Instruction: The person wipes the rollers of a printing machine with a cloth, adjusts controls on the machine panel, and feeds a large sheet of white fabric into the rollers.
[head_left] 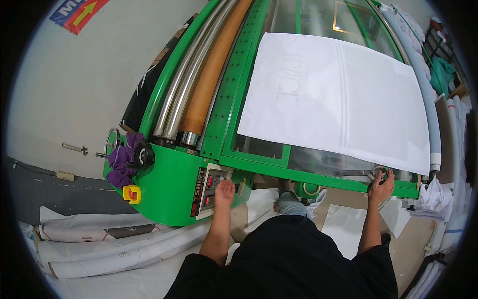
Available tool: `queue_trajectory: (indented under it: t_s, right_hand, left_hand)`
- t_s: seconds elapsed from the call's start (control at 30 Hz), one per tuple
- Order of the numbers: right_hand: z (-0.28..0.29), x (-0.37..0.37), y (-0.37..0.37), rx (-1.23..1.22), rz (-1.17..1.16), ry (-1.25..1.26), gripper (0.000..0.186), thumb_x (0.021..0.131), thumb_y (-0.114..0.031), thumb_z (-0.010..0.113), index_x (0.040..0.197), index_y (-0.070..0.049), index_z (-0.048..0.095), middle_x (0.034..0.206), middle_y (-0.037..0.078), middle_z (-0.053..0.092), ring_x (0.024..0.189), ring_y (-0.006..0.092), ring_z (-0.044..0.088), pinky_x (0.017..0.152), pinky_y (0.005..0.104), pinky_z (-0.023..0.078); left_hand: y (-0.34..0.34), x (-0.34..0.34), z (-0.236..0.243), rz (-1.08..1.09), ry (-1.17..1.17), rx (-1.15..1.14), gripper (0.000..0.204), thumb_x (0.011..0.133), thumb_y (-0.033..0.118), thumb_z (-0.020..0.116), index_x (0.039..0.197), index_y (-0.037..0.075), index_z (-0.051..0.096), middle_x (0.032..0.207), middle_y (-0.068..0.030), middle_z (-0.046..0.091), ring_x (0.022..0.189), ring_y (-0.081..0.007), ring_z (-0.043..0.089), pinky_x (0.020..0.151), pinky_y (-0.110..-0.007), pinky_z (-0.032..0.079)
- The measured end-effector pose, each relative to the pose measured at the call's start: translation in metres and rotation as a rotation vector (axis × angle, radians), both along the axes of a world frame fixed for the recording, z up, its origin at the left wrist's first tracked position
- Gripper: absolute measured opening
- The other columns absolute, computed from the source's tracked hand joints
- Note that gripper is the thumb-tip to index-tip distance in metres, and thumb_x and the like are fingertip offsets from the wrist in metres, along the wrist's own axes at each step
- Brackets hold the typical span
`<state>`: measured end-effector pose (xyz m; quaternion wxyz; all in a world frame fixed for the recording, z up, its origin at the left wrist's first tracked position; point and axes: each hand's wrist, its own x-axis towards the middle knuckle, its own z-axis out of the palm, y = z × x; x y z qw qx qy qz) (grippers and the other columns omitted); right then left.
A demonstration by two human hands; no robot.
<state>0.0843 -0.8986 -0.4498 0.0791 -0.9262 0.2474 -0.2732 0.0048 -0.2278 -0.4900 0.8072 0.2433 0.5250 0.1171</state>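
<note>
My left hand [225,193] is raised in front of the control panel [205,214] on the green machine [174,197], palm up and nothing visible in it. Its fingers are foreshortened, and I cannot tell whether they touch the panel. At the near right corner of the green-framed glass table, my right hand [381,187] curls around the round silvery end of a metal tool [356,173]. The tool's long, narrow grey part points left; its exact kind is unclear. A large white fabric sheet [333,94] with faint lettering lies over the glass, just beyond my right hand.
Steel rollers [186,89] and a brown roller [214,70] run along the left side. Purple cloth [123,162] hangs beside a handwheel, above a yellow switch box [131,194]. Rolled white material [124,254] lies lower left. Long rolls [429,109] line the right edge.
</note>
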Motion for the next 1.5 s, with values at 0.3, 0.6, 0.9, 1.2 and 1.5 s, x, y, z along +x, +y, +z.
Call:
queue_trajectory:
  t_s: [0.3,0.6,0.9,1.2,1.5]
  right_hand:
    - [-0.003,0.002,-0.005,-0.022,0.017,-0.027,0.053,0.105,-0.049,0.058,0.140,-0.010,0.065,0.146,0.011,0.064,0.142,0.0325,0.054,0.118,0.0501,0.035]
    - [0.012,0.003,0.005,0.064,0.022,-0.016,0.055,0.103,-0.047,0.061,0.137,-0.004,0.066,0.146,0.015,0.064,0.142,0.0358,0.053,0.118,0.0497,0.035]
    - [0.011,-0.001,0.005,-0.046,0.021,-0.017,0.054,0.106,-0.049,0.058,0.137,-0.005,0.065,0.144,0.013,0.065,0.138,0.0339,0.056,0.116,0.0464,0.038]
    - [0.029,0.004,0.018,0.108,0.008,0.067,0.058,0.101,-0.045,0.064,0.139,-0.002,0.063,0.140,0.020,0.065,0.130,0.0417,0.059,0.111,0.0507,0.042]
    - [0.033,0.000,-0.004,0.331,0.033,0.000,0.067,0.100,-0.052,0.066,0.143,-0.001,0.059,0.138,0.022,0.065,0.134,0.0408,0.057,0.114,0.0489,0.041]
  left_hand:
    - [-0.110,-0.066,-0.028,-0.723,0.146,0.086,0.046,0.099,0.027,0.072,0.139,0.007,0.062,0.128,-0.0109,0.070,0.112,-0.0358,0.070,0.093,-0.049,0.058]
    - [-0.090,-0.160,-0.066,-1.668,0.319,0.818,0.068,0.091,0.048,0.077,0.135,-0.003,0.067,0.121,-0.0273,0.074,0.115,-0.0375,0.072,0.100,-0.042,0.056]
    - [-0.040,-0.140,-0.010,-0.725,0.461,0.277,0.055,0.098,0.037,0.072,0.140,0.003,0.062,0.124,-0.0135,0.072,0.110,-0.0270,0.070,0.090,-0.042,0.056]
    - [-0.088,-0.107,-0.049,-1.101,0.290,0.673,0.045,0.098,0.027,0.076,0.133,0.000,0.067,0.101,-0.0103,0.075,0.087,-0.0183,0.071,0.065,-0.034,0.055]
    - [-0.183,0.003,0.063,-0.670,-0.222,1.609,0.045,0.101,0.020,0.068,0.142,0.001,0.058,0.132,-0.0183,0.063,0.123,-0.0384,0.058,0.105,-0.049,0.044]
